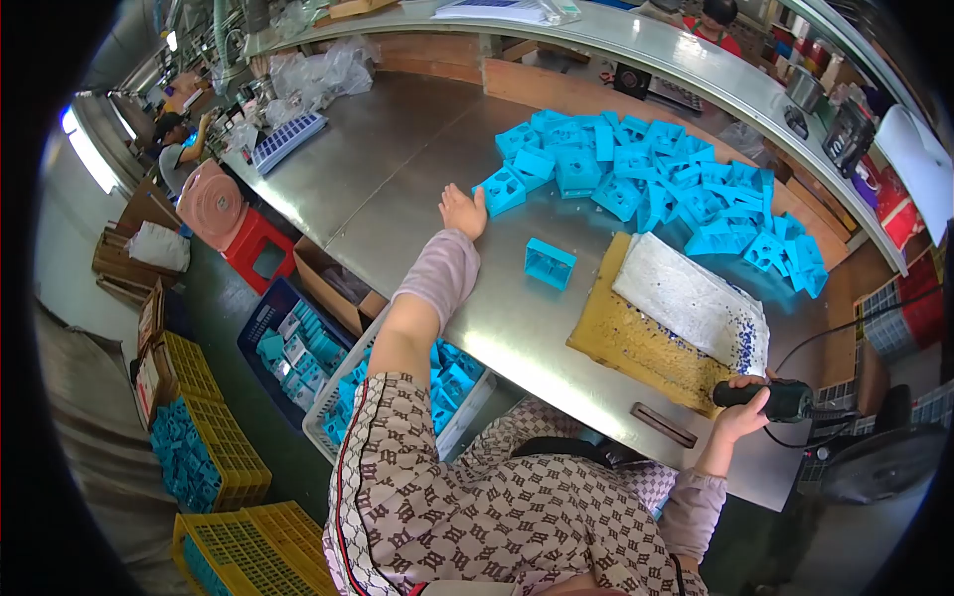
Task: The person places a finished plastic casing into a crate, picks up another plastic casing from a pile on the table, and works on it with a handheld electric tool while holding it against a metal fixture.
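Observation:
My left hand (463, 211) lies on the metal table with its fingers stretched out. Beside it, close to the fingertips, is a light-blue plastic part (501, 193) at the edge of a large pile of similar parts (651, 169). A single blue part (550, 263) sits apart, nearer to me. My right hand (743, 409) is wrapped around a black corded hand tool (785, 400) at the right table edge; its exact kind I cannot make out. Left of that hand lies a yellow-brown pad (606, 328) with a white cloth (686, 293) on it, both speckled with dark blue bits.
A white crate (323, 427) and a dark blue crate (260, 318) hold blue parts below the table's left edge. Yellow crates (219, 427) stand further left, near a red stool (260, 248). A raised shelf (636, 45) borders the far side. Other people work beyond.

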The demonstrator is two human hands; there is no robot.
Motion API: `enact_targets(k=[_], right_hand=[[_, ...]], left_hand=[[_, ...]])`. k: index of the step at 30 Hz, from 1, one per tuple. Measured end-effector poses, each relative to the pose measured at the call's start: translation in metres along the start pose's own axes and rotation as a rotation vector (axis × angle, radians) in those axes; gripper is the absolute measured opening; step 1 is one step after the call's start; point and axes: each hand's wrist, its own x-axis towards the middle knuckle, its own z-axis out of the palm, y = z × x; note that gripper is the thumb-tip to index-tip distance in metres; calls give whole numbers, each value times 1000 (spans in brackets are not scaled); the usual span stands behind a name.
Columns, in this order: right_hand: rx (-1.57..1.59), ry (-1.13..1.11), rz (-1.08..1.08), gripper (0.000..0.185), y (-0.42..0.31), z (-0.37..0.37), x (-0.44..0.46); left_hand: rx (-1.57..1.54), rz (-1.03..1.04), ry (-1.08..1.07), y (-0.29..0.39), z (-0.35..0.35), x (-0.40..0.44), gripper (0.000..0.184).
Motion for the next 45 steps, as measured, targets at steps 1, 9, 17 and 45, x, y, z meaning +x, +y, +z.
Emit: enact_targets(k=[1, 9, 17, 45], right_hand=[[0, -3, -3, 48, 0, 0, 0], [23, 8, -32, 50, 4, -2, -1], [37, -25, -21, 48, 4, -3, 1], [44, -37, -31, 49, 1, 4, -7]], left_hand=[[-72, -4, -7, 9, 10, 6, 76], [-460, 79, -411, 73, 80, 7, 70], [-265, 303, -763, 107, 71, -9, 60], [-779, -166, -1451, 217, -49, 4, 54]])
